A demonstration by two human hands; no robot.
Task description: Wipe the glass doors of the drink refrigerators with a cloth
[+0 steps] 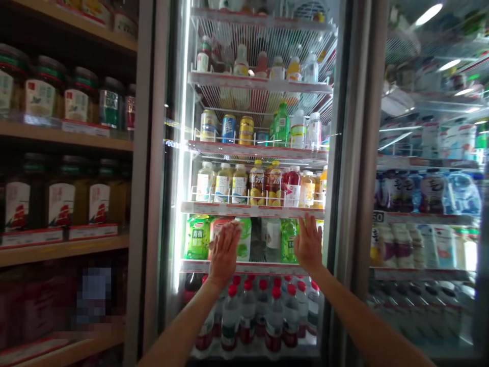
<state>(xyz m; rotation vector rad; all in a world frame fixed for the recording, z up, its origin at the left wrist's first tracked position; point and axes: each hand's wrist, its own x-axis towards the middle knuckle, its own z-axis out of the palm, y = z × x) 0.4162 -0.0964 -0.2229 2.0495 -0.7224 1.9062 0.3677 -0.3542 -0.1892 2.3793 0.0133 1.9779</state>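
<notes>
My left hand [224, 257] is raised in front of a glass-fronted drinks fridge, palm forward. A crumpled pale cloth with reddish marks [237, 225] shows at its fingertips, mostly covered by the hand. My right hand [308, 243] is up with fingers stretched, seemingly flat against the glass door [255, 255], and nothing shows in it. Behind the hands, a green drink bottle [197, 237] stands at the left of a lower shelf. Another green bottle [288, 239] is partly hidden beside my right hand.
Bottles with red caps [275, 316] crowd the fridge bottom. Juice bottles [239, 183] and cans [246, 130] line higher shelves. Wooden shelves with jars [44, 92] stand left. A metal door frame [355, 168] separates this fridge from another with bottles [431, 193] at right.
</notes>
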